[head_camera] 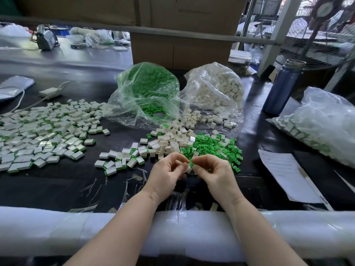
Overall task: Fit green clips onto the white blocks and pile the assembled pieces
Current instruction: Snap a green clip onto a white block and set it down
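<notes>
My left hand (167,170) and my right hand (211,170) meet low at the table's centre. The left hand's fingers curl round a white block (188,169), mostly hidden. Between thumb and forefinger the right hand pinches a green clip (192,163) against that block. Just beyond the hands lie loose green clips (213,148) and loose white blocks (169,143). A wide pile of assembled pieces (44,131) covers the table's left side, with a few more assembled pieces (119,162) nearer the hands.
A clear bag of green clips (148,89) and a clear bag of white blocks (217,87) stand behind the loose parts. Far right lies a bag of assembled pieces (318,129), with a blue bottle (282,87) and a paper sheet (284,173). White foam padding (57,229) lines the near edge.
</notes>
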`<state>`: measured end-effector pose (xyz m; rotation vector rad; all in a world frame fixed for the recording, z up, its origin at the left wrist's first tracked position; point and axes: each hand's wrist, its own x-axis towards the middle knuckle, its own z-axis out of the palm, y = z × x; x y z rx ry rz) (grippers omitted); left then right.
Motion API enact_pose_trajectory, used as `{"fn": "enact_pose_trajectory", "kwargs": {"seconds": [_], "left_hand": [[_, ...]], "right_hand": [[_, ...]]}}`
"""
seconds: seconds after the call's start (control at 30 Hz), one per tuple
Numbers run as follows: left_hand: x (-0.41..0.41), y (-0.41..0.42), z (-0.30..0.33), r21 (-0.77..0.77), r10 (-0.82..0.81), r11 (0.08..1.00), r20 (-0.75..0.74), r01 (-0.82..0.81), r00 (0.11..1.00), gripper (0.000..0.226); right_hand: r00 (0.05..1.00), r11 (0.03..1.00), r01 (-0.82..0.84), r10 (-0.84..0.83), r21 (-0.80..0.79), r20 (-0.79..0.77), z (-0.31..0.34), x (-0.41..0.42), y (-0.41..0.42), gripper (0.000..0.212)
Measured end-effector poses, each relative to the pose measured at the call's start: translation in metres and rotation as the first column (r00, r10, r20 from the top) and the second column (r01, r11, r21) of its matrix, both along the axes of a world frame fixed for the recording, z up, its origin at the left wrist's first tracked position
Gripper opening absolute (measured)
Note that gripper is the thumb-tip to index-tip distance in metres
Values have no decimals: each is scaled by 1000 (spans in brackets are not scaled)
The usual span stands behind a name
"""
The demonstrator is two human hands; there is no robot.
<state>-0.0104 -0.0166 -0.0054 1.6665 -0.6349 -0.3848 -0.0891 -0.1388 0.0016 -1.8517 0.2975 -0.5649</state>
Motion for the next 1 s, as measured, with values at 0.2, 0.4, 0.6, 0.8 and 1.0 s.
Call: {"fn": "enact_pose_trajectory", "kwargs": {"seconds": [0.2, 0.4, 0.6, 0.8, 1.0], "left_hand": [[0, -2, -2, 89, -11, 996, 128, 0, 992, 9], [4, -2, -4, 116, 83, 987, 252, -115, 964, 12], [4, -3, -5, 108, 93, 987, 226, -120, 970, 10], [4, -2, -6, 103, 56, 992, 155, -73, 986, 13], [2, -2, -4, 74, 36, 996, 100, -44, 994, 11]], "right_hand": [[999, 999, 39, -40, -25, -32, -2, 2, -1, 10], [990, 987, 141, -143, -78, -16, -5, 2, -3, 9], [983, 974, 131, -152, -182, -103, -10, 5, -4, 12], [992, 979, 120, -126, -164, -27, -6, 2, -2, 11], [994, 980, 106, -111, -166, -20, -5, 1, -1, 20]]}}
